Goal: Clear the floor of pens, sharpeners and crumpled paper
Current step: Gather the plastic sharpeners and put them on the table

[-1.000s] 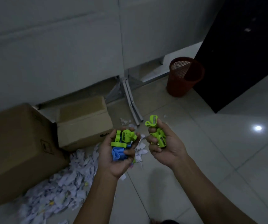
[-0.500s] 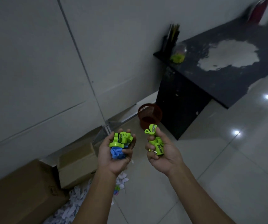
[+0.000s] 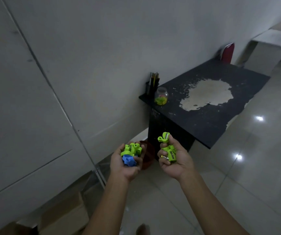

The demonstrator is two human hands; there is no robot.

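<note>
My left hand [image 3: 125,164] is cupped palm-up around a clutch of sharpeners: green sharpeners [image 3: 131,149] on top and a blue sharpener [image 3: 128,160] beneath. My right hand [image 3: 175,160] grips more green sharpeners [image 3: 170,150], one sticking up above my thumb [image 3: 164,137]. Both hands are held up in front of me, side by side, over the tiled floor. A glass jar [image 3: 161,96] holding green sharpeners stands at the near-left corner of the black table [image 3: 204,116]. A pen holder [image 3: 152,84] with several pens stands behind the jar.
A red mesh bin [image 3: 147,156] stands on the floor between my hands, against the table's base. Cardboard boxes [image 3: 65,216] sit lower left by the wall. A red chair back [image 3: 227,52] shows behind the table. Tiled floor stretches right.
My view has risen from the floor and paper scraps to the black table. Both hands keep their sharpeners and stay together in front of me, now nearer the table.
</note>
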